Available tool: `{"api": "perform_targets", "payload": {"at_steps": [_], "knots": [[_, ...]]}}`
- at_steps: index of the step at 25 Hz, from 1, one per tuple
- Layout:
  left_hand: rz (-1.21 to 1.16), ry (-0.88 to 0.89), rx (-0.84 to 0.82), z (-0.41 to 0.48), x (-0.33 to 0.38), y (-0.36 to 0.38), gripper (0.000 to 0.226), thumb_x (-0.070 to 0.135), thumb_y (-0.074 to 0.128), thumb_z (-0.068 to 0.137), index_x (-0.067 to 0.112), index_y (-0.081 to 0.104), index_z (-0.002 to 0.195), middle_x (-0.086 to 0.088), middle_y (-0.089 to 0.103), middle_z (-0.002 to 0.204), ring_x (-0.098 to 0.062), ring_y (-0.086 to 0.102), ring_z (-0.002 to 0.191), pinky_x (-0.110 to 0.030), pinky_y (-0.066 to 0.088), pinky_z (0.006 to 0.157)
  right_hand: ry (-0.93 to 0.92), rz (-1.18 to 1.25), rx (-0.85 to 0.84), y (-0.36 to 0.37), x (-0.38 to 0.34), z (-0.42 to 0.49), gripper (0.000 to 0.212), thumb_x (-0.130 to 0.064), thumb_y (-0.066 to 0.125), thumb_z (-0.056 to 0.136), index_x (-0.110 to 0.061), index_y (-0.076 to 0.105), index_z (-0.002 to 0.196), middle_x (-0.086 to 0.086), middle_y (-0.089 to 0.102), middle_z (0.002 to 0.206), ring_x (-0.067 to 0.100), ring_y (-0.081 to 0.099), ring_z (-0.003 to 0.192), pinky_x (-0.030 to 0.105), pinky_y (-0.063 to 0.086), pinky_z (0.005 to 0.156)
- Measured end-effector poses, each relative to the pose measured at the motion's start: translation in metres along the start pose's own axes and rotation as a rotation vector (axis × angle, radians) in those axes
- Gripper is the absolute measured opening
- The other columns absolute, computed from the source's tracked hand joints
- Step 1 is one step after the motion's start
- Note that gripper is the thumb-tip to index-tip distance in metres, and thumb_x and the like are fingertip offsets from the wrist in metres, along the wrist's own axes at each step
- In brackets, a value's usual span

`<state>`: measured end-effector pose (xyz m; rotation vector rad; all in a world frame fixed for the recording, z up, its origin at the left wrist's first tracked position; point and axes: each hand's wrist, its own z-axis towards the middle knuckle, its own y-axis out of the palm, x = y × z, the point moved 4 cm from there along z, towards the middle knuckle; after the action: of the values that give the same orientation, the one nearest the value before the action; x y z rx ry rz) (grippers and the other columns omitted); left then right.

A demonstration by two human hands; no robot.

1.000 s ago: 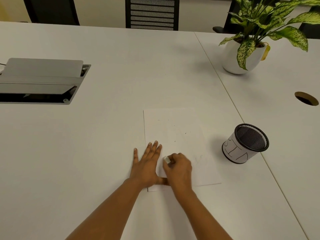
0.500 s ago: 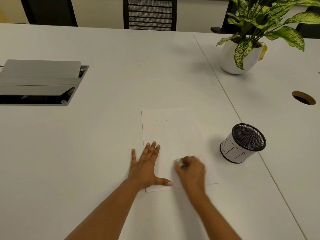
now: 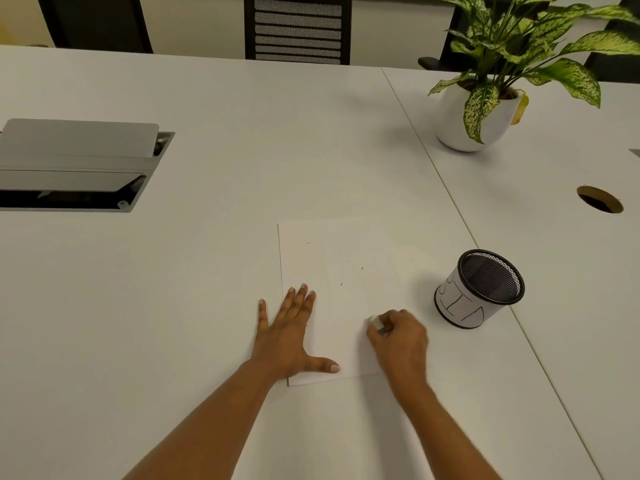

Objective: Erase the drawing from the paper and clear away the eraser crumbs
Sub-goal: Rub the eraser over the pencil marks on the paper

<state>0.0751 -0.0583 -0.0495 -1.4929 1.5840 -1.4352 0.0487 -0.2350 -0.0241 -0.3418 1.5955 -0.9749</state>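
A white sheet of paper [image 3: 346, 258] lies on the white table [image 3: 207, 306] in front of me. My left hand [image 3: 289, 336] presses flat on the sheet's lower left part, fingers spread, thumb out to the right. My right hand [image 3: 400, 339] grips a small white eraser [image 3: 375, 322] over the paper's lower right part. Several tiny dark eraser crumbs [image 3: 351, 273] dot the middle of the sheet. No pencil lines show clearly on the paper.
A black mesh pen cup [image 3: 479, 289] with a white paper wrap stands just right of the paper. A potted plant [image 3: 481, 109] stands at the back right, an open cable box [image 3: 79, 164] at the left, a round cable hole [image 3: 600, 199] at the far right.
My right hand with the eraser has slid rightwards across the bottom of the paper, away from my left hand. The left hand has stayed pressed in place.
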Motion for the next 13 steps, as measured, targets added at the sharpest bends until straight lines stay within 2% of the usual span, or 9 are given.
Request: {"api": "perform_targets", "payload": {"at_steps": [2,4,8,11,13], "knots": [[-0.006,0.004,0.009,0.001,0.001,0.0,0.148,0.099,0.001,0.017,0.023,-0.023,0.142,0.011,-0.036,0.14,-0.006,-0.036,0.126,-0.051,-0.022,0.104,-0.062,0.029,-0.104,0.018,-0.012,-0.021,0.011,-0.014,0.065,0.077,-0.005,0.064,0.07,0.004,0.056,0.07,0.018,0.053,0.065,0.018,0.033,0.053],[-0.019,0.008,0.01,0.0,0.001,0.0,0.149,0.099,-0.001,0.016,0.023,-0.024,0.141,0.012,-0.037,0.138,-0.005,-0.036,0.126,-0.05,-0.022,0.103,-0.09,0.067,-0.154,0.025,-0.015,-0.031,0.011,-0.015,0.066,0.077,-0.006,0.064,0.073,0.002,0.055,0.07,0.015,0.054,0.064,0.011,0.032,0.053],[-0.027,0.022,0.006,0.0,0.001,-0.001,0.149,0.1,0.002,0.016,0.023,-0.023,0.142,0.012,-0.038,0.138,-0.006,-0.037,0.126,-0.049,-0.024,0.102,0.001,0.064,0.0,0.001,0.009,-0.001,0.015,-0.017,0.069,0.076,-0.004,0.065,0.072,0.013,0.062,0.074,0.026,0.057,0.068,0.026,0.037,0.062],[-0.024,0.026,-0.001,0.0,0.001,0.0,0.149,0.1,0.003,0.017,0.024,-0.022,0.142,0.013,-0.037,0.138,-0.006,-0.037,0.126,-0.05,-0.024,0.103,0.126,0.101,0.093,-0.019,0.025,0.017,0.015,-0.02,0.067,0.078,-0.007,0.064,0.072,0.013,0.063,0.078,0.023,0.055,0.067,0.026,0.037,0.063],[-0.015,0.026,-0.006,0.0,0.001,0.0,0.148,0.1,0.004,0.018,0.024,-0.021,0.142,0.013,-0.037,0.139,-0.006,-0.036,0.127,-0.051,-0.023,0.103,0.141,0.122,0.118,-0.015,0.018,0.009,0.015,-0.018,0.066,0.079,-0.007,0.061,0.07,0.011,0.06,0.075,0.023,0.052,0.066,0.025,0.033,0.061]]}}
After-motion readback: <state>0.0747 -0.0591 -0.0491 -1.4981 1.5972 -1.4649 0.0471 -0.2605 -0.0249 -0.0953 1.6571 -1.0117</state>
